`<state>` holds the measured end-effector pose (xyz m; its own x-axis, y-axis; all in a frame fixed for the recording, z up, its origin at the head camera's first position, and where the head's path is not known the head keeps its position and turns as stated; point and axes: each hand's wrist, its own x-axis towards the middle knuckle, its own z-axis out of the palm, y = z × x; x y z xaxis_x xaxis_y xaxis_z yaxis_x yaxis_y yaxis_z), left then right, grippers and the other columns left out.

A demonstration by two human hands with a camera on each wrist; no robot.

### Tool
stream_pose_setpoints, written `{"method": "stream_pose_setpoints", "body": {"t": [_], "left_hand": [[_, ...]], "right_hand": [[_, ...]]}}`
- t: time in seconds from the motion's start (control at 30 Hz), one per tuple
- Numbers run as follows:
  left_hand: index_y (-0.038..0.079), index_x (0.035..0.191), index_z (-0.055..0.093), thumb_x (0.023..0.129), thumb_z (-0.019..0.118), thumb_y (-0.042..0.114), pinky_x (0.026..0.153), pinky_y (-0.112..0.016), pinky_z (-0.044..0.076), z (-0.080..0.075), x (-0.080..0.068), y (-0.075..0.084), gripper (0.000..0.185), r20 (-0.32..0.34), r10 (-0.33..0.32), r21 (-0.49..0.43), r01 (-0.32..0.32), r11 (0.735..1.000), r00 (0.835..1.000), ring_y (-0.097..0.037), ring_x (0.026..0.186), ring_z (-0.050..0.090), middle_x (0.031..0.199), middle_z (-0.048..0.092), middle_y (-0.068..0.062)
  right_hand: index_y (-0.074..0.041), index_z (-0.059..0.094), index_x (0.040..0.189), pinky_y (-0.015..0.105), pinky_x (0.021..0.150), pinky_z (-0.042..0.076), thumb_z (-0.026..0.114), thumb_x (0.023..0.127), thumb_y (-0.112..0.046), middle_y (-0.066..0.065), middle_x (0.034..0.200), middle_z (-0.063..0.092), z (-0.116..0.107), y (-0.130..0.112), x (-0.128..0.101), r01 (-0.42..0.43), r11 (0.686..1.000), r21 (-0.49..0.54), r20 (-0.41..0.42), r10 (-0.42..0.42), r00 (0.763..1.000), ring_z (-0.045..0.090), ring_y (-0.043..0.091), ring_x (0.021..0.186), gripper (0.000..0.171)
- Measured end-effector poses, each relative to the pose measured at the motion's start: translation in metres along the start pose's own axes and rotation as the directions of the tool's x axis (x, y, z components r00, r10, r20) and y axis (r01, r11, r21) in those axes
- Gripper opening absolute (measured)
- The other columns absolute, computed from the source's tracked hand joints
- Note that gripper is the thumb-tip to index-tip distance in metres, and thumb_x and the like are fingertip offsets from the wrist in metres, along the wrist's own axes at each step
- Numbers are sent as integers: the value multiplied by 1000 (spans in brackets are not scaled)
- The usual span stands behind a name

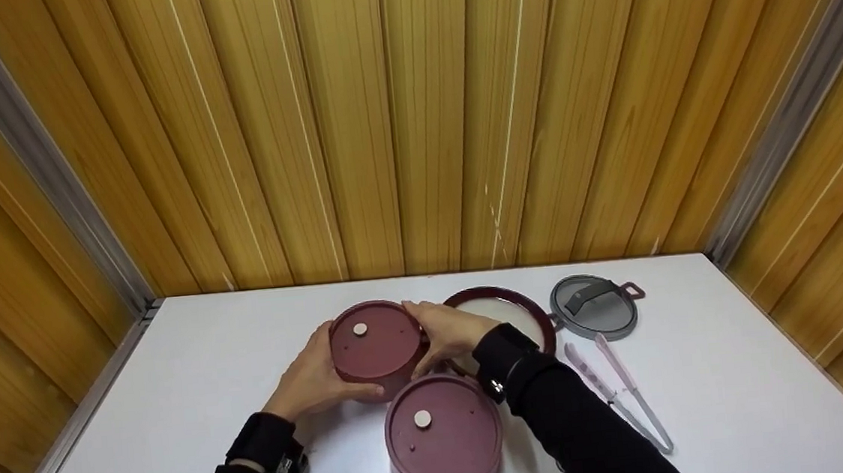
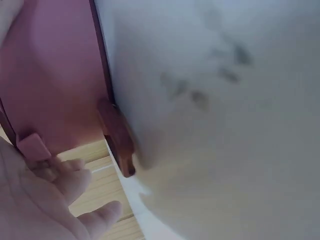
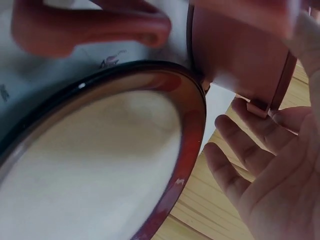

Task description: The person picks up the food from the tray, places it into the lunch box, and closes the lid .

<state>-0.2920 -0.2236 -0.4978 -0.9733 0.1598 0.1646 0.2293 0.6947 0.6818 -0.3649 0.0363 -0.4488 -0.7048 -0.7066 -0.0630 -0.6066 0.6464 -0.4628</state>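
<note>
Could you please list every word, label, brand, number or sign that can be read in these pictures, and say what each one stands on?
None can be read.
The dark marks on the white table in both wrist views are too blurred to tell.
The two maroon lidded pots, the grey lid and the tongs show no lettering.

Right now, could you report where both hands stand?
Left hand and right hand grip upturned maroon pot. Second pot close in front, pan behind.
</note>
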Motion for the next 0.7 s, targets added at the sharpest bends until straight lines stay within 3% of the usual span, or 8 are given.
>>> {"method": "stream_pose_setpoints", "body": {"t": [0.1,0.2,0.7], "left_hand": [[6,154,47,63,105,49,118,-60,47,1,-3,-5,117,-7,-3,-66,2,998,1000,-35,140,60,148,63,-15],[7,153,48,65,104,47,119,-60,46,1,-5,-9,112,-9,-19,-84,18,996,1000,-35,140,61,147,66,-14],[6,159,40,69,103,43,122,-64,42,-1,-8,-11,117,-7,11,-123,-12,992,1000,-41,144,58,150,65,-19]], "right_hand": [[-4,54,151,47,119,50,103,72,-28,15,138,68,2,3,0,13,999,36,-20,-12,1000,63,33,134,95],[-5,60,143,47,117,52,103,73,-27,12,134,70,5,6,0,10,998,67,-33,-7,999,66,31,131,85],[-4,59,143,48,118,50,100,76,-24,12,137,68,6,6,-1,35,995,97,-33,-32,999,65,32,133,81]]}}
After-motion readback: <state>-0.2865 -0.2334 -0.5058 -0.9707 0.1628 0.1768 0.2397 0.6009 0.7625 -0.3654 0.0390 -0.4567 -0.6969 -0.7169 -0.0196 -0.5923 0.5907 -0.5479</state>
